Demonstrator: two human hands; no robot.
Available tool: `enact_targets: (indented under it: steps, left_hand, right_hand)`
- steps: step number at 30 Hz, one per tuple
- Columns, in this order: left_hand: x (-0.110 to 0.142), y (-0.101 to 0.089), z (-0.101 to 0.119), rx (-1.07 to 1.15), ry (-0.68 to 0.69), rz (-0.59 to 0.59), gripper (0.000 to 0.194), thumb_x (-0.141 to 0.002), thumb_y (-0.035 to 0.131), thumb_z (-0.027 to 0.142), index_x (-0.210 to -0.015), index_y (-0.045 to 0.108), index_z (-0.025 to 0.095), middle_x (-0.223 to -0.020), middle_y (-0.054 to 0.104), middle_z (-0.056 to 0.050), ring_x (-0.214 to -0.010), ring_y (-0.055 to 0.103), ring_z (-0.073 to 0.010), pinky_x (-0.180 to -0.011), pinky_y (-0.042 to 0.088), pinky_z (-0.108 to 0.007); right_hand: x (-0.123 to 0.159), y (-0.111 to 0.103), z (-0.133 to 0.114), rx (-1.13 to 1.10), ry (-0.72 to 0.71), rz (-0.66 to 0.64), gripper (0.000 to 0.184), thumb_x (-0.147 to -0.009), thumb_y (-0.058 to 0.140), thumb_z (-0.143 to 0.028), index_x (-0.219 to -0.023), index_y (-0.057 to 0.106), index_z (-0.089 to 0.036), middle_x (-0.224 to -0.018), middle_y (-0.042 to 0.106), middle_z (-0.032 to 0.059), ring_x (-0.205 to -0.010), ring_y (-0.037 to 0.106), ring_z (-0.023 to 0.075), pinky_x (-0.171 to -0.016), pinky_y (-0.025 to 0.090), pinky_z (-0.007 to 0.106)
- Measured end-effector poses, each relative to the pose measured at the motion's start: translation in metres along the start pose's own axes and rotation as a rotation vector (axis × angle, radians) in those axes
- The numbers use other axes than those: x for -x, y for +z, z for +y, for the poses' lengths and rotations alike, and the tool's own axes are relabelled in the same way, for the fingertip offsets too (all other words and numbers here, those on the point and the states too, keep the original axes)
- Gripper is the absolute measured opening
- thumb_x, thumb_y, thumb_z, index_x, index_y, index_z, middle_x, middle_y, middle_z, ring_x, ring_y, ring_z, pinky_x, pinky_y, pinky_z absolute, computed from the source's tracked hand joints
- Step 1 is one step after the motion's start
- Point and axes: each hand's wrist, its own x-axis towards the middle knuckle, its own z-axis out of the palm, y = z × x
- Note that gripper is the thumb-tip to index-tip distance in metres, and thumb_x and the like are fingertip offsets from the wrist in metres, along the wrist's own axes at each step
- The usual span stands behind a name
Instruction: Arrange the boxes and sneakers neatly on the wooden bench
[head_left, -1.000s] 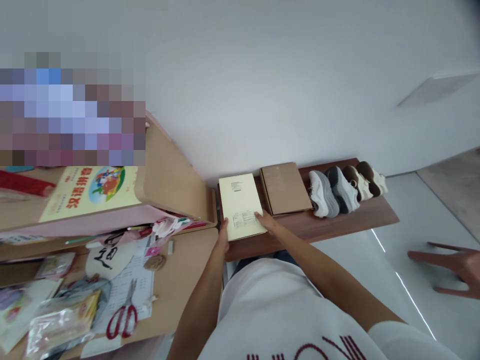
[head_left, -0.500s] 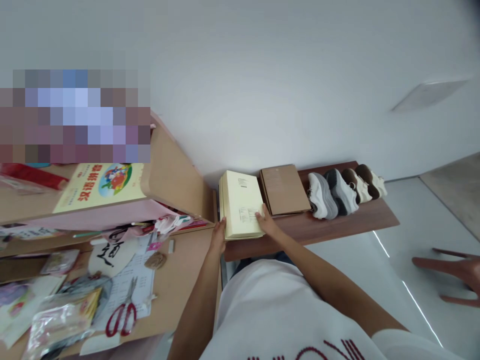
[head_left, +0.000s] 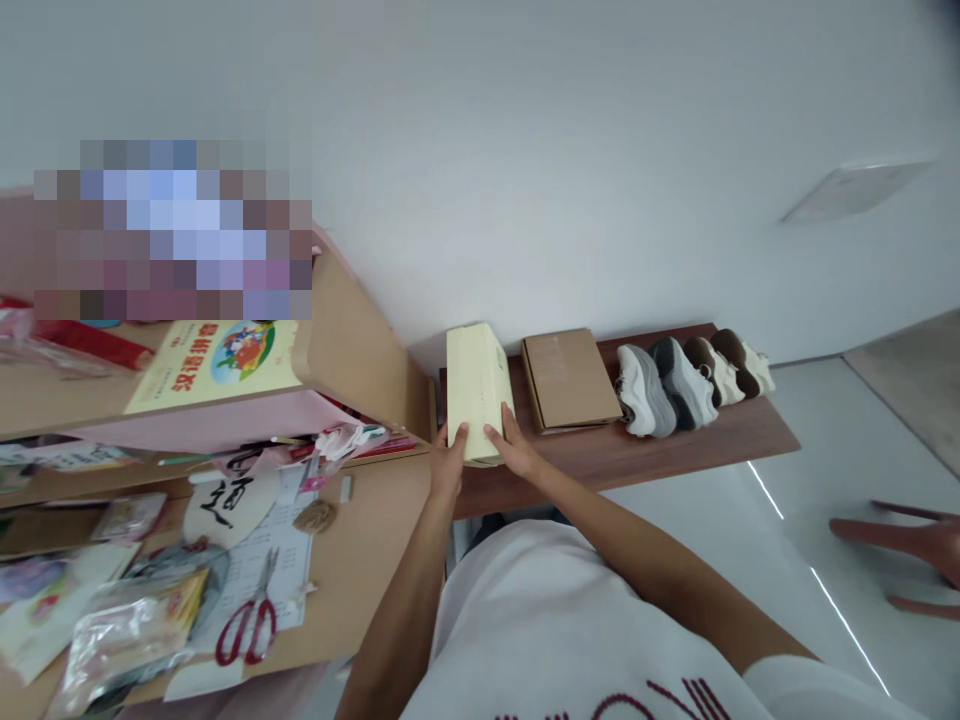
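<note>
Both hands grip a pale yellow cardboard box over the left end of a dark wooden bench. My left hand holds its near left corner, thumb on the face towards me. On the near right side, my right hand has its thumb on the same face and fingers along the edge. The box is tipped onto a narrow side; whether it touches the bench I cannot tell. Just right of it lies a flat brown cardboard box.
Several sneakers stand in a row further right on the bench. At the left is a cluttered desk with red-handled scissors and a shelf above it. A wall runs behind, and a brown stool stands on the floor at right.
The yellow box has been turned from lying with its broad printed face up to standing on its side. Both hands have shifted their grip, with thumbs now on its narrow face.
</note>
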Motion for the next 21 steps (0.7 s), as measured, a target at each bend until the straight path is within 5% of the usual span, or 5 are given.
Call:
enact_targets:
  steps: [7, 21]
  left_hand:
    - [-0.002, 0.002, -0.01, 0.093, 0.038, 0.032, 0.05, -0.089, 0.061, 0.045, -0.133, 0.059, 0.022, -0.137, 0.06, -0.008, -0.129, 0.054, -0.0252, -0.109, 0.043, -0.042]
    - [0.004, -0.01, -0.044, 0.066, -0.019, 0.02, 0.045, -0.09, 0.058, 0.045, -0.127, 0.063, 0.021, -0.135, 0.061, -0.008, -0.13, 0.053, -0.0252, -0.11, 0.041, -0.041]
  right_hand:
    - [0.002, 0.001, 0.0, -0.106, -0.145, 0.02, 0.085, -0.088, 0.041, -0.071, -0.156, 0.017, -0.026, -0.156, 0.037, 0.0035, -0.15, 0.019, 0.0212, -0.123, 0.013, 0.041]
    - [0.011, -0.006, 0.026, -0.127, -0.095, -0.001, 0.085, -0.086, 0.042, -0.073, -0.154, 0.025, -0.025, -0.155, 0.039, 0.0062, -0.149, 0.019, 0.0203, -0.122, 0.014, 0.042]
